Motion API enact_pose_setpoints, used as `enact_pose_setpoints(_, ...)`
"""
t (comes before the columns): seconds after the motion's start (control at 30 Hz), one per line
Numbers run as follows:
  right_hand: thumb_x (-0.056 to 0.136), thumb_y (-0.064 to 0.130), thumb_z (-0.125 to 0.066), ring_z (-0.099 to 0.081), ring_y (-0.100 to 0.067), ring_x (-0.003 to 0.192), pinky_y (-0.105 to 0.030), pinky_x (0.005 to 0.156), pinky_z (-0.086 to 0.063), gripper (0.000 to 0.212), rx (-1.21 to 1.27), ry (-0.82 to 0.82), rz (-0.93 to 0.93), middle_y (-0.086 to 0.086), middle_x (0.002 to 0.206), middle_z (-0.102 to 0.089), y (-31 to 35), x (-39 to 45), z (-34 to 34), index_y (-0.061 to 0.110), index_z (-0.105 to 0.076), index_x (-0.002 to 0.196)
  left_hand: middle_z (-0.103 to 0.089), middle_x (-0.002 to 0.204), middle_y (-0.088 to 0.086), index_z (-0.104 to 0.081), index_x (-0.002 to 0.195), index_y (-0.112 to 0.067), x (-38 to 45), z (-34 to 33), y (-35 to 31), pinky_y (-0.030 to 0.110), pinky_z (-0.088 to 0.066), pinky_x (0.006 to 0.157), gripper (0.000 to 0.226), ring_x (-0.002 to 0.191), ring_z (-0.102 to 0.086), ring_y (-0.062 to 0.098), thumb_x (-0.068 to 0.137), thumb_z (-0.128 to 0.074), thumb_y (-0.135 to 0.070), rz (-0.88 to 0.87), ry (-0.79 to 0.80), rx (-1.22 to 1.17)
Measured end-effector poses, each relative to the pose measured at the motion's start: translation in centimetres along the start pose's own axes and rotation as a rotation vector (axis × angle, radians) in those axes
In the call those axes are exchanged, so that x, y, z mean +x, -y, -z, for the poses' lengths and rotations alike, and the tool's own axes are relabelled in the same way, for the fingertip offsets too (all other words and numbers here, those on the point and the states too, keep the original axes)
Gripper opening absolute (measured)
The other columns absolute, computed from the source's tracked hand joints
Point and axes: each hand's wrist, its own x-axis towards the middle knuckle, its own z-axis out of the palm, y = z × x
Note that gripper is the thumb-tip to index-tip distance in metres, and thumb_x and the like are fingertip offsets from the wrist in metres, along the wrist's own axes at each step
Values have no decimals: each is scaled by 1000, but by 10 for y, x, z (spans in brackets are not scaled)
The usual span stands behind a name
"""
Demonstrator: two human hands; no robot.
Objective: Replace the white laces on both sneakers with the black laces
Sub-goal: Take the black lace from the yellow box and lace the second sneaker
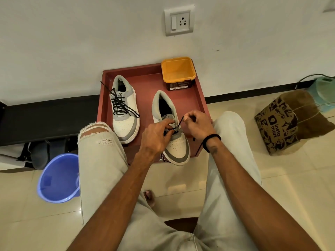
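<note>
Two white-and-grey sneakers stand on a dark red tray [183, 100]. The left sneaker [124, 113] carries a black lace through its eyelets, with the loose ends trailing over its sides. The right sneaker [174, 140] has a black lace [179, 124] at its lowest eyelets only. My left hand [155, 136] holds the sneaker at the tongue and pinches the lace by the lower eyelets. My right hand [196, 125] pinches the lace end and holds it up and to the right. No white lace shows.
An orange tub [178, 72] stands at the tray's far right corner. A blue bucket [59, 178] sits on the floor at my left, a brown paper bag [288, 124] at my right. My knees flank the tray. A wall socket [179, 19] is on the wall behind.
</note>
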Motion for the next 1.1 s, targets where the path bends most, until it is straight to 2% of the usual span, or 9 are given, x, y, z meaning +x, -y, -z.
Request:
enact_pose_setpoints(0.1,107,20,-50,-70,-7,80,-14,63,-53,14,342,-13,-78,3,89,-75,4,0,1,9,-58,109,-77,117,-5,-64,135,-26,0,1,1,44,-61,88,42,105,-73,19,94,-74,-27,-6,8,5)
enact_pose_setpoints(0.2,106,19,-50,-71,-18,74,-24,67,-55,13,635,-60,-103,-5,81,-74,5,2,6,8,-56,109,-78,113,-7,-65,133,-27,0,3,2,43,-61,84,39,102,-73,18,94,-73,-28,-19,7,24)
enact_pose_setpoints(0.4,103,17,-59,-60,-15,64,-28,63,-52,4,785,-74,-120,-1,72,-62,4,4,8,13,-60,103,-77,112,-12,-63,132,-31,2,3,4,41,-61,81,37,102,-73,18,96,-71,-33,-41,21,75)
enact_pose_setpoints(0.53,102,20,-60,-63,-16,70,-30,68,-55,7,726,-83,-64,-2,78,-68,4,6,10,14,-62,104,-78,111,-12,-64,131,-30,2,6,7,42,-61,82,38,99,-73,15,94,-73,-35,-56,37,56)
enact_pose_setpoints(0.63,97,24,-67,-66,-11,82,-31,78,-58,6,272,-180,87,2,91,-71,-7,10,11,20,-71,99,-78,100,-10,-72,123,-25,3,11,3,27,-58,72,30,71,-65,-6,94,-74,-34,-17,-112,-84)
enact_pose_setpoints(0.73,96,27,-67,-61,-4,79,-32,77,-56,9,-35,-234,199,5,90,-69,-12,8,8,23,-73,99,-75,88,-10,-75,110,-20,3,21,1,14,-51,61,19,65,-61,-7,98,-70,-34,123,-304,-142)
enact_pose_setpoints(0.8,100,25,-58,-62,-10,81,-40,83,-57,10,-45,-259,202,3,92,-68,-10,4,5,20,-66,103,-73,87,-9,-75,105,-20,1,23,9,13,-50,63,18,69,-62,-4,96,-71,-35,237,-233,-114)
enact_pose_setpoints(0.93,100,30,-51,-69,-18,88,-49,88,-57,6,82,-254,142,8,89,-71,-6,2,3,34,-55,99,-72,94,-6,-71,106,-19,-6,15,22,29,-57,74,21,81,-67,10,90,-78,-30,343,106,-135)
enact_pose_setpoints(1.1,92,30,-68,-74,-19,89,-48,84,-62,11,412,-344,126,0,96,-77,4,1,11,23,-67,101,-70,85,-5,-71,93,-21,-10,9,21,37,-59,71,11,77,-65,13,88,-78,-27,273,71,-34)
